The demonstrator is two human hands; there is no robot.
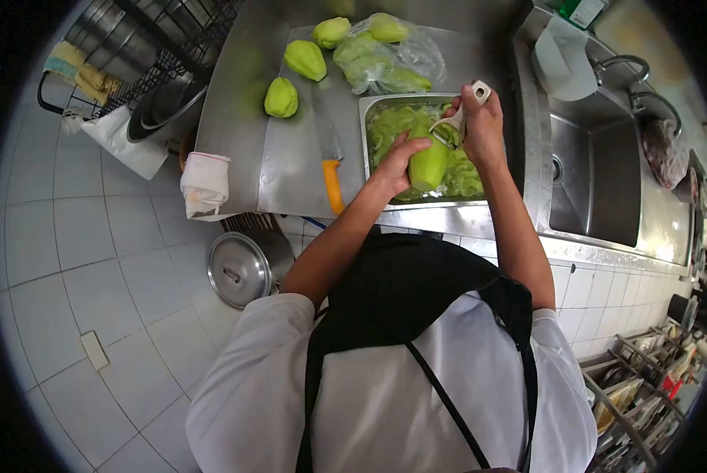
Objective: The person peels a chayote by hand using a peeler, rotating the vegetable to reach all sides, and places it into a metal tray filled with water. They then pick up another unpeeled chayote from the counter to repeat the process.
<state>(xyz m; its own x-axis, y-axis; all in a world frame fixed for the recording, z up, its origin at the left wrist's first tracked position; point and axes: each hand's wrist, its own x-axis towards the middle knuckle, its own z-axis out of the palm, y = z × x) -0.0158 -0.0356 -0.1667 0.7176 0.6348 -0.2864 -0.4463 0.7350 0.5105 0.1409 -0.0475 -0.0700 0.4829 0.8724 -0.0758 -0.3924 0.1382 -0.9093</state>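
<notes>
My left hand (394, 165) is wrapped round a pale green chayote (428, 167), held over a rectangular metal tray (364, 130). In my right hand (483, 130) is a white-handled peeler (480, 92), its head at the upper part of the chayote. Green peelings (386, 126) lie in the tray below. To the left of the tray, a knife with an orange handle (333, 186) rests on the metal counter. Three loose chayotes (281, 98) sit farther back, beside a clear plastic bag (369, 59) holding several more.
A metal sink (594, 173) with taps is on the right, a white plastic container (562, 59) behind it. A folded white cloth (205, 184) lies at the counter's left corner. A lidded pot (240, 270) stands below. Wire racks (203, 47) are at the upper left.
</notes>
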